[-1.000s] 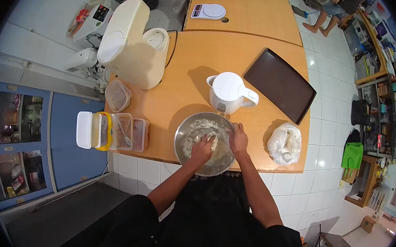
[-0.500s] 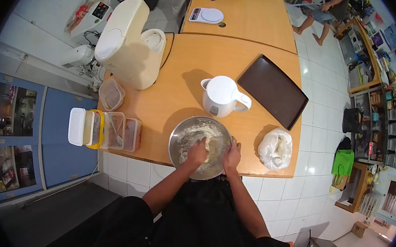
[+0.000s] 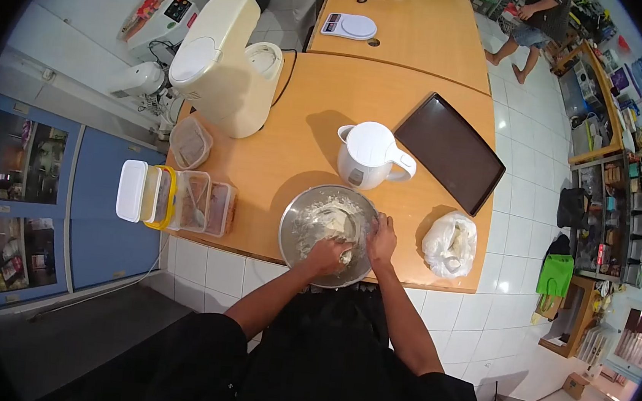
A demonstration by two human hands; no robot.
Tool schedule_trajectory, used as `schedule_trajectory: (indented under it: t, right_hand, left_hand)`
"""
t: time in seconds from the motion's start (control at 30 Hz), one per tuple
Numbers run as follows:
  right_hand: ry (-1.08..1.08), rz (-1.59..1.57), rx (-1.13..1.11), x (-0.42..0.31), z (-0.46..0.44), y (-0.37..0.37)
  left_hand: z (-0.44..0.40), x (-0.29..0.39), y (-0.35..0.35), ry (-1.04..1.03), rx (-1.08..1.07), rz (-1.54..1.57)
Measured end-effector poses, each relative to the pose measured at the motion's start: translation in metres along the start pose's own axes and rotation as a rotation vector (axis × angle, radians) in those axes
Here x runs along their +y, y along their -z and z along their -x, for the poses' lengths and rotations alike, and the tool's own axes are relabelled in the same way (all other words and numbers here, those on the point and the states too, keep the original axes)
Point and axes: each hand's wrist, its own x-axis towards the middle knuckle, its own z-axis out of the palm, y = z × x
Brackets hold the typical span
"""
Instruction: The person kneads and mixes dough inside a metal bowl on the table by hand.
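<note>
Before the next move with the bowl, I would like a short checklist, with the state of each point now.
1. Right hand steadying the bowl at its rim: ok.
2. Left hand inside the bowl, at the mixture: ok.
3. Mixture gathered into one smooth mass: not ok, pale bits are spread over the bowl's inside.
4. Kettle standing upright with its lid down: ok.
5. Water left in the kettle: cannot tell.
6. Bowl's base fully on the table: cannot tell, base hidden.

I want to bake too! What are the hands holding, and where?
The right hand holds the metal bowl by its right rim. The left hand is in the dough; whether it grips any can't be told.
</note>
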Motion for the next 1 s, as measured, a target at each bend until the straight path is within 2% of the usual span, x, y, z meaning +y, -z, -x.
schedule_trajectory:
  t: [0.07,0.17,0.27,0.37,0.47,0.57,0.67,0.77,0.87,1.0]
  right_hand:
    - [-0.005,0.033,-0.005,0.002,-0.002,0.002]
    - [-0.011,0.046,-0.028,-0.002,-0.002,0.002]
    - [0.007,0.038,-0.014,0.003,-0.004,0.001]
    - [0.039,0.023,-0.017,0.001,-0.007,0.003]
    - [0.027,0.036,-0.014,-0.004,-0.007,0.003]
    - [0.043,0.06,0.0,-0.007,-0.01,0.003]
    - [0.07,0.077,-0.01,-0.001,-0.013,0.002]
    - [0.043,0.061,-0.002,-0.003,-0.009,0.003]
    - [0.07,0.033,-0.023,-0.006,-0.012,-0.002]
    - [0.08,0.04,0.002,-0.007,-0.014,-0.003]
  left_hand:
    - [0.01,0.008,0.014,-0.016,-0.113,-0.019]
    - [0.022,0.002,0.014,-0.004,-0.073,-0.024]
    - [0.023,0.003,0.011,0.167,0.199,-0.038]
    - [0.0,-0.003,0.009,0.321,0.128,-0.114]
    - [-0.009,-0.019,-0.018,0.261,0.172,0.008]
    - [0.003,-0.019,-0.023,0.062,0.102,0.123]
    - [0.014,-0.006,-0.003,0.053,-0.039,0.169]
    - [0.017,-0.019,-0.003,-0.068,-0.078,0.086]
    - [0.014,-0.01,0.008,-0.048,0.093,0.084]
    - [0.002,0.004,-0.002,0.004,0.17,-0.1]
